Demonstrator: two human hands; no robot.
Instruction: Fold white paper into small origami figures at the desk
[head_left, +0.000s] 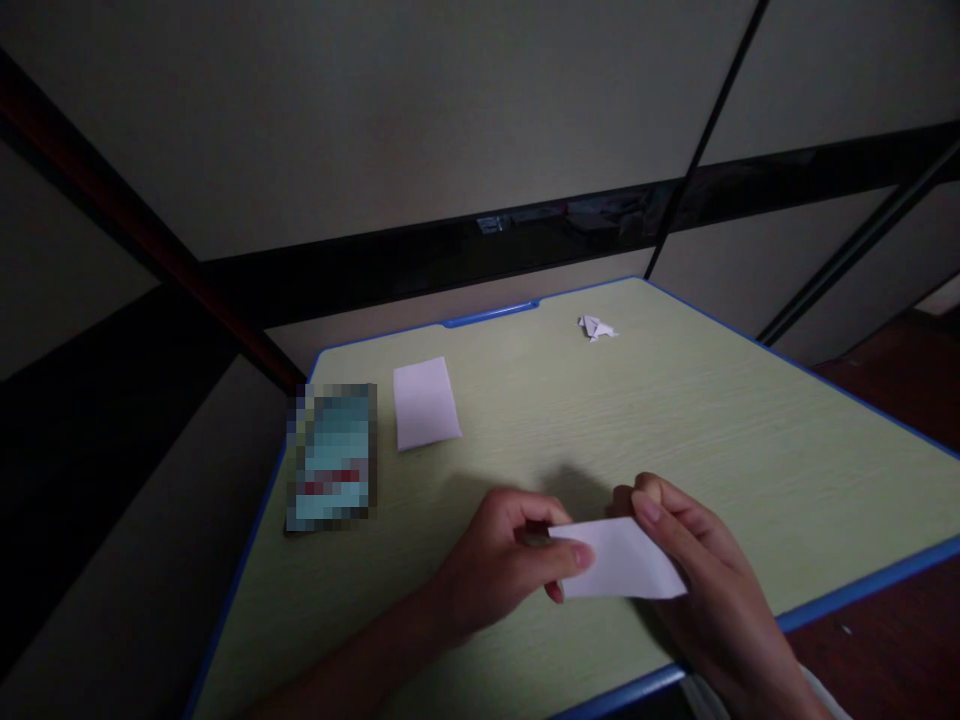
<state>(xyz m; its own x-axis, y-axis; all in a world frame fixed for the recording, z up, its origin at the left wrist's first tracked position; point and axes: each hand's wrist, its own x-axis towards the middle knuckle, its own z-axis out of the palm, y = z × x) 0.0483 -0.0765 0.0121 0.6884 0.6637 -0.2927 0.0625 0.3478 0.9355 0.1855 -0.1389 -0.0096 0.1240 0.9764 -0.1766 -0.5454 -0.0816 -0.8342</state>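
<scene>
A folded piece of white paper point(619, 570) is held between both hands above the near part of the table. My left hand point(502, 560) pinches its left end, thumb on top and fingers underneath. At the other end, my right hand point(697, 560) grips the upper right edge with the thumb over it. The fingers behind the paper are partly hidden. Beyond my left hand lies a flat stack of white paper point(426, 405). Near the far edge sits a small folded white paper figure point(596, 328).
The light wood-grain table point(750, 430) has a blue rim and a blue pen groove point(491, 314) at its far edge. A pixelated greenish item point(334, 455) lies at the left. Behind the table stands a pale panelled cabinet point(450, 120) with a glossy black band.
</scene>
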